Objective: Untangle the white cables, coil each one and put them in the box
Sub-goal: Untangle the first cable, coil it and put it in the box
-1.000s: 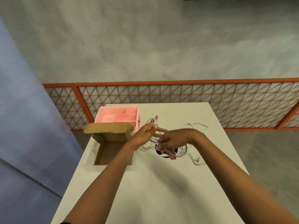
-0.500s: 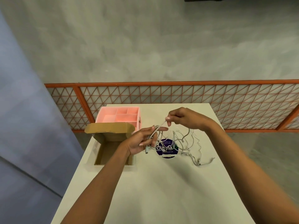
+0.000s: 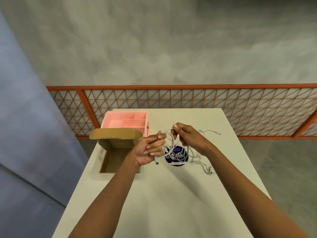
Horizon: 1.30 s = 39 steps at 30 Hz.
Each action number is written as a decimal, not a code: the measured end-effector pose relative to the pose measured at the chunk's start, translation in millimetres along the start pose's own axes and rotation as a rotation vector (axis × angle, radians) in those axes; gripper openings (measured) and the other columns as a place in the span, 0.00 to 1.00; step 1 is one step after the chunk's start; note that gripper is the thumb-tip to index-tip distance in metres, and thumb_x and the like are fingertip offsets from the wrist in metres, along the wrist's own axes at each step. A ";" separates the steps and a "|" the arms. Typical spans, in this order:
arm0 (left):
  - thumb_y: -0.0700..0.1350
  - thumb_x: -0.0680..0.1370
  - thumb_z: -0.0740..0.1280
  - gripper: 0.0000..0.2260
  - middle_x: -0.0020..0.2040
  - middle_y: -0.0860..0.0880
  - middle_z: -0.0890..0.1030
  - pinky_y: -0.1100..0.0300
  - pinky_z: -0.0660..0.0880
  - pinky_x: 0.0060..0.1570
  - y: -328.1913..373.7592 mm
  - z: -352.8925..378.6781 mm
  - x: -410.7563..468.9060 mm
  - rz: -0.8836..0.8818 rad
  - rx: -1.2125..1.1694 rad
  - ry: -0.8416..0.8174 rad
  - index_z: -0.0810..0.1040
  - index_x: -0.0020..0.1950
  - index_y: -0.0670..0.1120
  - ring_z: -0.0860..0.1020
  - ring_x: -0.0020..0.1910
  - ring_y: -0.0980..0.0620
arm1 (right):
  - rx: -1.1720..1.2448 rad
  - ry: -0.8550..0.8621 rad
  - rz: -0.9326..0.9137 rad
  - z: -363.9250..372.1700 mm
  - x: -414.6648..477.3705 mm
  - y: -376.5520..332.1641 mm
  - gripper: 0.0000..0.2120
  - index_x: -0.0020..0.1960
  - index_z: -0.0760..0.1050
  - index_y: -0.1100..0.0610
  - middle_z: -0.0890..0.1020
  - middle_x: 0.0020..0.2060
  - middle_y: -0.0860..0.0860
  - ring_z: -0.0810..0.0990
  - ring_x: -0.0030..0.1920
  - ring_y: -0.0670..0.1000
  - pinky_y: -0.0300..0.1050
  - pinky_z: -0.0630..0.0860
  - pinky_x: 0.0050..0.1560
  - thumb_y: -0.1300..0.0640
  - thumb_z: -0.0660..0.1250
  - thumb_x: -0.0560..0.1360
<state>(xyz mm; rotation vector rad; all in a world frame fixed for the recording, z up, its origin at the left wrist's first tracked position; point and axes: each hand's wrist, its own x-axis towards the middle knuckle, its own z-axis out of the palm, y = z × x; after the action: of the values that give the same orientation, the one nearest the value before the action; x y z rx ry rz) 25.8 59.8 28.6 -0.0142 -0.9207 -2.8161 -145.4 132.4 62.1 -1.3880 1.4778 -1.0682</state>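
My left hand [image 3: 148, 150] grips a loop of white cable [image 3: 169, 137], with its plug end sticking out below the fingers. My right hand [image 3: 187, 134] pinches the same loop at its top, just right of the left hand, above the table. More white cables [image 3: 201, 160] hang tangled under both hands and trail over the table to the right. The open cardboard box [image 3: 118, 152] stands left of my left hand, its lid tilted back; its inside looks bare.
A pink divided organiser [image 3: 127, 121] stands behind the box. A round dark blue sticker [image 3: 176, 156] lies on the white table [image 3: 163, 194] under the cables. An orange lattice railing [image 3: 188, 100] runs past the table's far edge.
My right hand rose from the cable pile, drew a strand up, then came back close to the left hand. The loop in my left hand has grown.
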 end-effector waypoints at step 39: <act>0.46 0.79 0.58 0.19 0.29 0.51 0.76 0.68 0.72 0.30 15.6 1.4 14.4 0.361 0.237 0.433 0.70 0.68 0.41 0.71 0.23 0.60 | -0.237 -0.106 0.213 12.5 3.1 34.5 0.15 0.55 0.76 0.57 0.78 0.30 0.50 0.74 0.24 0.44 0.34 0.72 0.29 0.55 0.50 0.83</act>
<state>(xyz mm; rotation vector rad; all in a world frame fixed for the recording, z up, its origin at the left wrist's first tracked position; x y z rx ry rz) 14.2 45.9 39.8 0.4009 -1.0144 -2.2395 -144.0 129.8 25.4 -1.3872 1.6710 -0.6941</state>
